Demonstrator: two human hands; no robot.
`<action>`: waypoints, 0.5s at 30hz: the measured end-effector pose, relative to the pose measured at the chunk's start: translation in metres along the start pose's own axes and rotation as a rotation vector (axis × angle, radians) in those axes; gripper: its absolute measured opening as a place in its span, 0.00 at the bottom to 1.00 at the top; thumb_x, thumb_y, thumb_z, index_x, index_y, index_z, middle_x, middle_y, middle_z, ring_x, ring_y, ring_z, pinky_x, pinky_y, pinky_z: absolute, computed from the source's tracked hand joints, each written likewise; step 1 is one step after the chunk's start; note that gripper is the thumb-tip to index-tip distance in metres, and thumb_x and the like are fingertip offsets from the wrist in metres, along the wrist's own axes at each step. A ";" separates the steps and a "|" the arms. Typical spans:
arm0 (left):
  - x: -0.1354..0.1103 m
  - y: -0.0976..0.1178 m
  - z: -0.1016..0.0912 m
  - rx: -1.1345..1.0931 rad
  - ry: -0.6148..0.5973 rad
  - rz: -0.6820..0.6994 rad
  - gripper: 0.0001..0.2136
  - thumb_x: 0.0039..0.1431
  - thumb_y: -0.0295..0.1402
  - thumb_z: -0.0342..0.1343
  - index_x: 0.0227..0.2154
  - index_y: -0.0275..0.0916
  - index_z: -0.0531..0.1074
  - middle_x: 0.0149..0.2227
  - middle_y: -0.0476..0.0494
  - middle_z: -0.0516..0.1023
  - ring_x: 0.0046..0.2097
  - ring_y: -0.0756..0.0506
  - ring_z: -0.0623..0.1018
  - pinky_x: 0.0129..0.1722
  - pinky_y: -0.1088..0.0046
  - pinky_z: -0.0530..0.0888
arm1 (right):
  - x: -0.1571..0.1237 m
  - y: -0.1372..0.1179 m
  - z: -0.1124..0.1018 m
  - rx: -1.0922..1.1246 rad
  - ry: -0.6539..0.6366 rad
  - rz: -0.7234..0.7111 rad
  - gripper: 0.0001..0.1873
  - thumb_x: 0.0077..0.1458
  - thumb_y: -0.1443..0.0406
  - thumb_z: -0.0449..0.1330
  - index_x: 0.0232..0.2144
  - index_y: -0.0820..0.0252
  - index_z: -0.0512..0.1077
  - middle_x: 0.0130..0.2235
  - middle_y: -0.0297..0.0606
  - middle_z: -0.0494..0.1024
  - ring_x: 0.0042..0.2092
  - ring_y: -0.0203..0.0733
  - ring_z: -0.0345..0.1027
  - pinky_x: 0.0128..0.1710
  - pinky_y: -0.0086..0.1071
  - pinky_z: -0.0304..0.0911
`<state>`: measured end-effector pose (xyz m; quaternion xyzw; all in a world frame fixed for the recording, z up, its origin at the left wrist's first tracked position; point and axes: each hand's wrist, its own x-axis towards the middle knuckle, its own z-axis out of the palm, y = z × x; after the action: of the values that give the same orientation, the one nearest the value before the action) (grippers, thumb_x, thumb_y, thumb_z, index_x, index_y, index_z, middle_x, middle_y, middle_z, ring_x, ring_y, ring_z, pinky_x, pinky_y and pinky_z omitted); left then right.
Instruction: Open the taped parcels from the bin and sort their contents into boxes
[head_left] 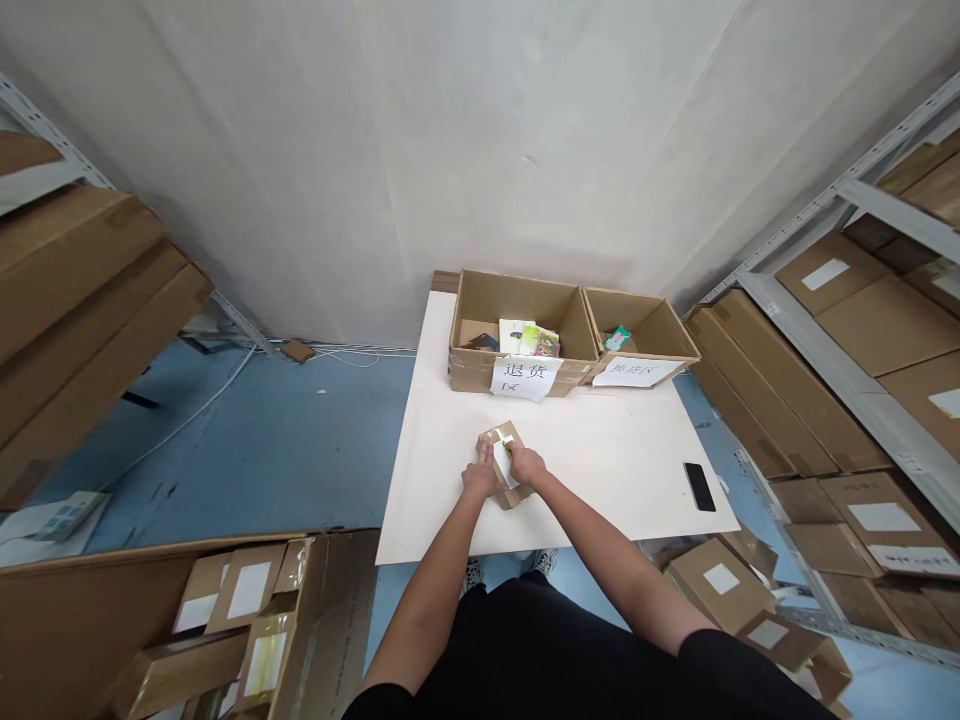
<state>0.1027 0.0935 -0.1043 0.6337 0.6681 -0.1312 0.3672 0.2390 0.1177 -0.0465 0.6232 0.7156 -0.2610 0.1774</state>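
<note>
A small taped cardboard box [515,496] with a white label lies at an angle on the white table [435,480], near its front edge. My left hand [481,474] holds the box along its left side, fingers stretched forward over the top and thumb near the label. On the box's right, my right hand [527,464] is closed around a small yellow-and-dark tool [509,449], which looks like a utility knife. Its tip is over the label area; I cannot make out whether the blade touches the cardboard.
Two open cartons with handwritten signs, a left carton [469,375] and a right carton [675,345], stand at the back holding small packets. A phone [699,487] lies at right. Loaded shelves [825,370] flank the table; a big carton [330,620] of parcels sits lower left.
</note>
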 end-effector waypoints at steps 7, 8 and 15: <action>0.002 -0.005 0.001 0.031 0.032 0.030 0.60 0.51 0.55 0.65 0.76 0.53 0.28 0.78 0.48 0.21 0.63 0.29 0.72 0.56 0.55 0.76 | -0.056 0.029 0.025 -0.022 -0.037 -0.003 0.29 0.61 0.65 0.60 0.64 0.51 0.65 0.50 0.48 0.82 0.49 0.55 0.79 0.40 0.35 0.66; 0.003 -0.005 0.002 0.033 0.035 0.030 0.60 0.51 0.55 0.65 0.76 0.53 0.28 0.78 0.48 0.21 0.63 0.29 0.72 0.56 0.55 0.76 | -0.067 0.035 0.031 -0.020 -0.043 0.005 0.29 0.62 0.67 0.58 0.65 0.51 0.65 0.50 0.47 0.82 0.49 0.54 0.79 0.40 0.35 0.66; 0.006 -0.007 0.003 0.059 0.044 0.036 0.61 0.52 0.58 0.64 0.76 0.52 0.27 0.78 0.43 0.21 0.59 0.31 0.76 0.51 0.57 0.77 | -0.132 0.075 0.064 0.028 -0.075 0.101 0.31 0.62 0.69 0.56 0.66 0.49 0.64 0.46 0.45 0.83 0.46 0.52 0.79 0.41 0.34 0.64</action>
<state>0.0977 0.0953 -0.1121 0.6588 0.6603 -0.1304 0.3361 0.3298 -0.0193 -0.0331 0.6506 0.6725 -0.2848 0.2082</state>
